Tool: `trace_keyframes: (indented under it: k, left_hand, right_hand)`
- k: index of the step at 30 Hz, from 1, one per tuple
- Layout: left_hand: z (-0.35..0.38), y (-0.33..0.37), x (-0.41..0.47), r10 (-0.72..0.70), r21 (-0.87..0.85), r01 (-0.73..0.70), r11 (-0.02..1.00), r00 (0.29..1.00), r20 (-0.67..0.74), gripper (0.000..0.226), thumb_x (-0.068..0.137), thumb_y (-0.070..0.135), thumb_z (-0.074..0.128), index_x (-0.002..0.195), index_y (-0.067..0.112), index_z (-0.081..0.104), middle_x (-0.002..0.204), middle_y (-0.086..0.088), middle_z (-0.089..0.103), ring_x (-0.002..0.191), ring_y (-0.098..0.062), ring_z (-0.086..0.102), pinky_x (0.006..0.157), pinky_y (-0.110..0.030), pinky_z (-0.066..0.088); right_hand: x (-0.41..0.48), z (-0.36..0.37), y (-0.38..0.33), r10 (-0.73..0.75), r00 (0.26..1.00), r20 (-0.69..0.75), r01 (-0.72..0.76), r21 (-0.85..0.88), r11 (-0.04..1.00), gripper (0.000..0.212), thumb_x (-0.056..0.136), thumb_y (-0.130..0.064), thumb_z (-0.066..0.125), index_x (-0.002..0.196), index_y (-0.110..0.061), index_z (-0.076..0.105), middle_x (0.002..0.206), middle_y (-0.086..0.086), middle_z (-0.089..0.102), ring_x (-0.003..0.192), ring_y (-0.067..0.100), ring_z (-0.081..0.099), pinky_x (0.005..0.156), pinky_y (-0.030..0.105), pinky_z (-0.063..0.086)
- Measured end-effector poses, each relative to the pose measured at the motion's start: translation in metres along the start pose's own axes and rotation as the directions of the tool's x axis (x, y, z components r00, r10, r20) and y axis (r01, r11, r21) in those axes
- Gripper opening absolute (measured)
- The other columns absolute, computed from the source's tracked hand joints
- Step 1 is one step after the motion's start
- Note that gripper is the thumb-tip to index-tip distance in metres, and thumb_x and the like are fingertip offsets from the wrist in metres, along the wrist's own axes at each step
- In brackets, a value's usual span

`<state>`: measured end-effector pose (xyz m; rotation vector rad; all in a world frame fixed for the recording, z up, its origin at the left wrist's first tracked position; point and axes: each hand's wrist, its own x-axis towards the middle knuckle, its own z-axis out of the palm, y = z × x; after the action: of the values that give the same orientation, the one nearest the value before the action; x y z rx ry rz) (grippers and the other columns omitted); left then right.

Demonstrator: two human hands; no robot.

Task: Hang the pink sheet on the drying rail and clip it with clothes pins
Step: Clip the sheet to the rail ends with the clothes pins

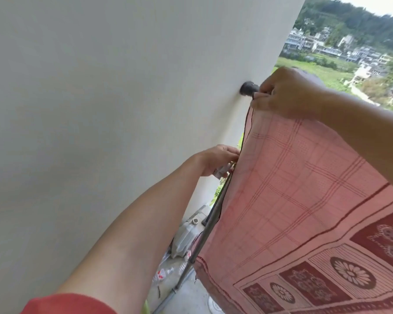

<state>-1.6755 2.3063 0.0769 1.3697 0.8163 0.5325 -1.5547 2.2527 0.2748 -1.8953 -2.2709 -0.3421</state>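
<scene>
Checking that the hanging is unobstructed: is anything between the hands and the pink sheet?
Nothing visible. The right hand pinches the pink sheet at its top corner beside the wall mount; the left hand reaches its side edge.

The pink sheet [304,189], checked, with dark red flower panels along its lower border, hangs from upper centre to lower right of the frame. Its top corner meets the drying rail [250,88], whose dark end joins the wall. A pale clothes pin [222,171], mostly hidden, sits at the sheet's left edge.
</scene>
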Motion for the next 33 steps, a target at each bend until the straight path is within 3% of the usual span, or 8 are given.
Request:
trace_keyframes:
  k: [4,10,15,17,21,25,29,33]
  left_hand:
    - [-0.005,0.0,0.011,0.037,-0.066,-0.03,0.997,0.994,0.106,0.011,0.094,0.015,0.058,0.093,0.014,0.068,0.071,-0.002,0.057,0.057,-0.014,0.049,0.048,-0.022,0.043]
    - [-0.023,-0.01,-0.008,0.236,-0.099,-0.252,0.963,0.961,-0.143,0.013,0.09,0.022,0.068,0.088,0.009,0.069,0.079,-0.009,0.068,0.062,-0.017,0.056,0.051,-0.027,0.042]
    - [0.001,-0.019,-0.022,0.275,-0.205,-0.305,0.93,0.947,-0.164,0.007,0.089,0.015,0.067,0.09,0.008,0.067,0.072,-0.003,0.064,0.056,-0.015,0.053,0.047,-0.028,0.038]
    - [0.01,-0.018,-0.023,0.298,-0.219,-0.332,0.918,0.939,-0.174,0.022,0.082,0.021,0.075,0.096,0.007,0.066,0.078,-0.005,0.065,0.057,-0.016,0.054,0.047,-0.028,0.04]
    - [0.03,-0.023,-0.023,0.441,-0.054,-0.498,0.866,0.81,-0.386,0.022,0.067,0.031,0.087,0.074,0.016,0.072,0.068,-0.018,0.064,0.057,-0.023,0.049,0.054,-0.037,0.046]
    - [0.02,-0.028,-0.025,0.49,0.095,-0.504,0.858,0.752,-0.441,0.015,0.076,0.02,0.082,0.066,0.014,0.072,0.051,-0.002,0.056,0.049,-0.017,0.048,0.052,-0.035,0.047]
    - [0.008,-0.03,-0.031,0.435,0.021,-0.486,0.874,0.76,-0.483,0.011,0.081,0.009,0.076,0.072,0.007,0.07,0.047,0.006,0.056,0.042,-0.01,0.056,0.041,-0.019,0.042]
    - [0.013,-0.038,-0.03,0.281,-0.219,-0.427,0.877,0.827,-0.488,0.01,0.084,0.005,0.073,0.077,0.006,0.066,0.055,-0.007,0.053,0.039,-0.009,0.054,0.035,-0.015,0.035]
  right_hand:
    - [-0.005,0.0,0.001,-0.016,0.997,-0.07,0.025,0.131,0.991,0.031,0.088,-0.041,0.067,0.061,-0.028,0.061,0.053,-0.004,0.043,0.051,0.013,0.038,0.05,0.025,0.03]
    - [-0.003,0.002,0.008,0.017,0.978,-0.206,0.045,0.294,0.955,0.037,0.086,-0.048,0.068,0.084,-0.012,0.071,0.064,0.014,0.053,0.053,0.019,0.04,0.058,0.031,0.042]
    - [0.0,0.0,0.004,0.013,0.99,-0.139,0.027,0.282,0.959,0.037,0.086,-0.045,0.069,0.086,-0.008,0.072,0.072,0.024,0.055,0.053,0.015,0.037,0.053,0.023,0.03]
    - [0.001,-0.001,0.005,0.028,0.992,-0.12,0.009,0.295,0.956,0.037,0.085,-0.045,0.069,0.085,-0.008,0.072,0.069,0.019,0.051,0.053,0.015,0.035,0.052,0.023,0.028]
    - [0.0,-0.002,0.002,0.005,0.988,-0.155,0.031,0.227,0.973,0.034,0.085,-0.045,0.07,0.085,-0.011,0.073,0.08,0.023,0.063,0.063,0.023,0.047,0.055,0.027,0.034]
    - [-0.001,-0.006,-0.003,-0.056,0.991,-0.12,0.063,0.049,0.997,0.035,0.085,-0.049,0.068,0.083,-0.014,0.071,0.069,0.011,0.06,0.06,0.02,0.046,0.059,0.028,0.036]
    - [-0.002,-0.015,-0.014,-0.118,0.987,-0.105,0.109,-0.089,0.99,0.031,0.086,-0.053,0.065,0.091,-0.023,0.072,0.076,0.0,0.064,0.072,0.023,0.054,0.072,0.033,0.042]
    - [-0.009,-0.027,-0.029,-0.061,0.977,-0.204,0.083,0.103,0.991,0.036,0.084,-0.053,0.067,0.087,-0.018,0.07,0.065,-0.008,0.054,0.058,0.01,0.049,0.062,0.028,0.046]
